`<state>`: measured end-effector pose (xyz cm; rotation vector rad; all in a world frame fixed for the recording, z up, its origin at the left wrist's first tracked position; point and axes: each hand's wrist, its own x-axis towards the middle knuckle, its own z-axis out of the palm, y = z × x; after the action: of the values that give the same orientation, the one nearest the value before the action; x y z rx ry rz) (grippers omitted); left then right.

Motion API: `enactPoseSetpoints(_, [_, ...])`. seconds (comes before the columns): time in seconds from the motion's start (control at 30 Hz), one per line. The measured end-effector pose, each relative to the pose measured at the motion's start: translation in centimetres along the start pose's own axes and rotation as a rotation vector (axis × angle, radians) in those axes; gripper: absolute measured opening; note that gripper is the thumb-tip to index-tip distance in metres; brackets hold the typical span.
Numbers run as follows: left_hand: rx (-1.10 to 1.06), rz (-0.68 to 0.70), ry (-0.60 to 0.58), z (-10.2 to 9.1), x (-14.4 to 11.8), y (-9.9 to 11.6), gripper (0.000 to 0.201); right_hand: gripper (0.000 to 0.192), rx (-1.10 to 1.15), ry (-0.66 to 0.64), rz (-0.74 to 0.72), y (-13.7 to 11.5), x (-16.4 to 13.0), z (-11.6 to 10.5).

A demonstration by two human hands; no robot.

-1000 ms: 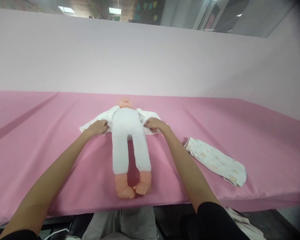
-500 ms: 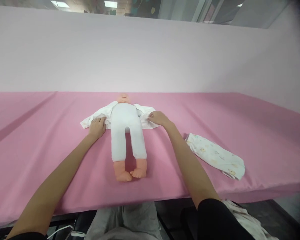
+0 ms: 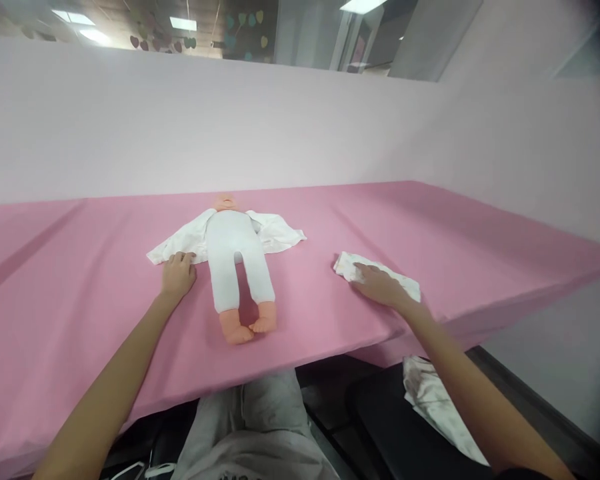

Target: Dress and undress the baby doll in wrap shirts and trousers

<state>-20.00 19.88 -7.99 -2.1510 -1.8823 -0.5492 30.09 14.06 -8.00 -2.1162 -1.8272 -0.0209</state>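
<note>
A baby doll [image 3: 237, 257] with a white cloth body lies on its back on the pink table [image 3: 80, 313], feet toward me. An opened white garment [image 3: 275, 233] is spread under its upper body. My left hand [image 3: 178, 275] rests flat on the table beside the doll's left hip, fingertips touching the garment's lower edge. My right hand [image 3: 377, 285] lies on a folded printed white cloth [image 3: 347, 265] to the right of the doll, fingers spread over it.
A pale pink wall runs behind the table and along the right side. The table's front edge is close to my lap. Another printed cloth [image 3: 433, 400] lies on a dark seat below the table edge at the right.
My right hand left the garment by the doll's side and moved right onto the folded printed cloth. My left hand slid down slightly. The view turned to the right.
</note>
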Motion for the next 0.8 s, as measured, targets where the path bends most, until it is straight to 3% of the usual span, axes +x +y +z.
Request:
enactPoseSetpoints(0.1, [-0.022, -0.001, 0.002, 0.0, -0.1, -0.2, 0.04, 0.04, -0.166, 0.001, -0.016, -0.7, -1.2, 0.5])
enactPoseSetpoints(0.17, [-0.043, 0.006, 0.004, 0.0, -0.1, -0.3, 0.04, 0.037, -0.125, 0.034, 0.039, -1.7, -0.6, 0.1])
enactPoseSetpoints(0.27, [-0.078, 0.032, 0.016, 0.0, -0.1, -0.4, 0.04, 0.03, 0.177, 0.148, 0.127, -3.8, 1.3, -1.5])
enactPoseSetpoints(0.37, [-0.097, 0.053, 0.062, -0.1, -0.2, -0.2, 0.038, 0.029, 0.705, 0.246, 0.133, -7.6, 2.9, -4.0])
enactPoseSetpoints(0.47, [-0.113, 0.036, 0.139, -0.2, -0.3, 0.0, 0.036, 0.034, 1.217, 0.149, 0.039, -12.9, 3.5, -6.3])
enactPoseSetpoints(0.57, [-0.161, 0.017, 0.22, -0.4, -0.3, 0.1, 0.036, 0.027, 1.491, 0.048, -0.065, -18.2, 3.3, -7.5])
enactPoseSetpoints(0.67, [-0.244, 0.002, 0.304, -0.9, -0.5, 0.5, 0.036, 0.021, 1.632, -0.082, -0.096, -22.5, 2.8, -6.8])
enactPoseSetpoints(0.8, [-0.402, 0.011, 0.39, -2.0, -1.2, 1.8, 0.037, 0.019, 1.71, -0.261, -0.066, -26.6, 1.4, -4.0])
